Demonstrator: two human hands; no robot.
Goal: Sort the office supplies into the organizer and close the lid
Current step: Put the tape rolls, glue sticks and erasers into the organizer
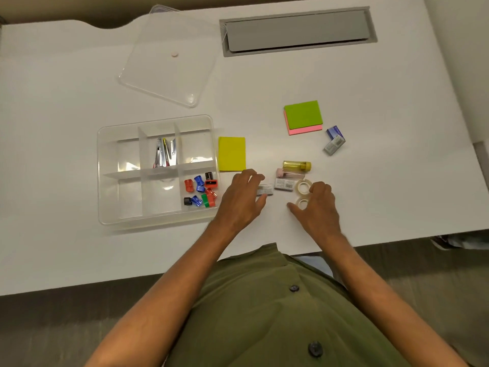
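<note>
The clear organizer point(105, 181) lies at the left, with staplers point(165, 154) in its back middle compartment and several coloured sharpeners point(201, 192) in the front right one. Its clear lid point(164, 62) rests flat behind it. My left hand point(242, 202) pinches a small staple box point(266, 189) between thumb and fingers on the table. My right hand point(321, 210) curls around the nearer tape roll point(301, 203), thumb on its left side. A second tape roll point(303, 186) sits just behind it.
Loose on the table are a yellow sticky pad point(232, 157), a green-on-pink pad stack point(303, 116), a yellow stapler point(296, 165), a pink stapler point(289, 175), another staple box point(284, 184) and two more boxes point(334, 140). A grey cable hatch point(296, 31) is at the back.
</note>
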